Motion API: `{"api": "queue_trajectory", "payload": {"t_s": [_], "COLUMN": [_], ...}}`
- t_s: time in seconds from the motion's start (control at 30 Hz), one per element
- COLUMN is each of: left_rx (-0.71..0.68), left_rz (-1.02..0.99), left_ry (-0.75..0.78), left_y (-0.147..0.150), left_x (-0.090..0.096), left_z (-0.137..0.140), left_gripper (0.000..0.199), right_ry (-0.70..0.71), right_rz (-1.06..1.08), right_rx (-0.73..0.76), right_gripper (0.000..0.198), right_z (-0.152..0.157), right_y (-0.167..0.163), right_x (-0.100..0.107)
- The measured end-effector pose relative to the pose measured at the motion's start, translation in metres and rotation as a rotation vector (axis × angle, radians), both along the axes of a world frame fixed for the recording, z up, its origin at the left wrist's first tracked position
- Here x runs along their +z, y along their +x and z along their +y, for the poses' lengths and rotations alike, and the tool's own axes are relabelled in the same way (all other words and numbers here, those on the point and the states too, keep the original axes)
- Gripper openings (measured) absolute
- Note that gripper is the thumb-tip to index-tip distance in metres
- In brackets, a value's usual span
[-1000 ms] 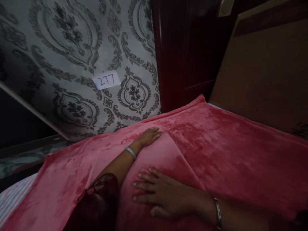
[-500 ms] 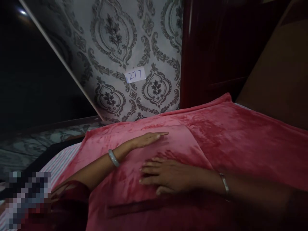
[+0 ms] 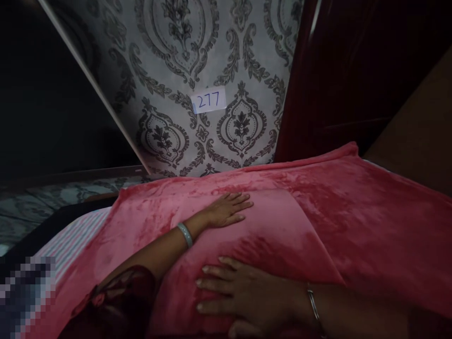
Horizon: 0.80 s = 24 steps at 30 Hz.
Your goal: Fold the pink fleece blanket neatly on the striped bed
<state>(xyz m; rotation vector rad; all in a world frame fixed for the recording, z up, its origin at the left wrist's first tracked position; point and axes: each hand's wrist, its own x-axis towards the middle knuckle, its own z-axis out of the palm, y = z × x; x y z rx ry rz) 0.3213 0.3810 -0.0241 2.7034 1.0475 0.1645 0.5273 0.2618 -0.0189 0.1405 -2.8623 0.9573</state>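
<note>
A plush pinkish-red blanket [image 3: 381, 226] is spread out before me, with a smooth lighter patch in its middle. My left hand [image 3: 226, 209] lies flat on that patch, fingers spread, a bracelet on its wrist. Closer to me, my right hand [image 3: 247, 292] rests palm down on the blanket with its fingers apart and pointing left. It also wears a bracelet. Neither hand grips the cloth. Darker brushed streaks show in the pile between the two hands.
Beyond the blanket, patterned wallpaper [image 3: 158, 94] carries a paper label [image 3: 209, 100] reading 277. A dark screen-like panel [image 3: 52, 94] stands at left, a glossy dark red panel [image 3: 335, 84] at right. Striped cloth [image 3: 76, 235] shows under the blanket's left edge.
My left hand has turned from edge-on to flat, its fingers now spread on the blanket. My right hand has come nearer to me. The view has shifted slightly.
</note>
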Motion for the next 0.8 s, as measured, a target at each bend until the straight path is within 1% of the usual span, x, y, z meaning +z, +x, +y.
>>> {"api": "queue_trajectory", "payload": {"t_s": [0.07, 0.17, 0.27, 0.37, 0.43, 0.5, 0.6, 0.7, 0.8], "left_rx": [0.031, 0.139, 0.281, 0.419, 0.447, 0.416, 0.354, 0.292, 0.144], "left_rz": [-0.031, -0.01, 0.066, 0.087, 0.097, 0.084, -0.059, -0.223, -0.251], "left_ry": [-0.027, -0.034, 0.072, 0.2, 0.221, 0.232, 0.207, 0.057, -0.075], "left_y": [-0.011, -0.025, -0.034, -0.036, -0.038, -0.041, -0.049, -0.055, -0.05], "left_x": [-0.004, -0.011, -0.014, -0.008, 0.001, 0.014, 0.033, 0.045, 0.045], "left_z": [0.019, 0.043, 0.055, 0.053, 0.045, 0.031, 0.001, -0.035, -0.067], "left_gripper": [0.061, 0.06, 0.057, 0.055, 0.052, 0.05, 0.055, 0.061, 0.06], "right_ry": [0.004, 0.007, 0.007, 0.015, 0.031, 0.047, 0.059, 0.08, 0.14], "right_rz": [0.004, 0.005, -0.004, -0.015, -0.014, -0.006, 0.002, 0.015, 0.064], "right_rx": [-0.006, -0.027, -0.024, -0.022, -0.022, -0.018, -0.02, -0.015, 0.013], "right_gripper": [0.066, 0.065, 0.066, 0.066, 0.064, 0.063, 0.061, 0.06, 0.056], "right_z": [0.001, 0.001, 0.001, 0.001, 0.0, -0.001, -0.003, -0.007, -0.013], "right_y": [0.0, 0.0, 0.0, -0.002, -0.002, -0.001, 0.003, 0.0, -0.018], "right_x": [0.001, 0.0, -0.001, -0.003, -0.004, -0.004, 0.003, 0.016, 0.027]}}
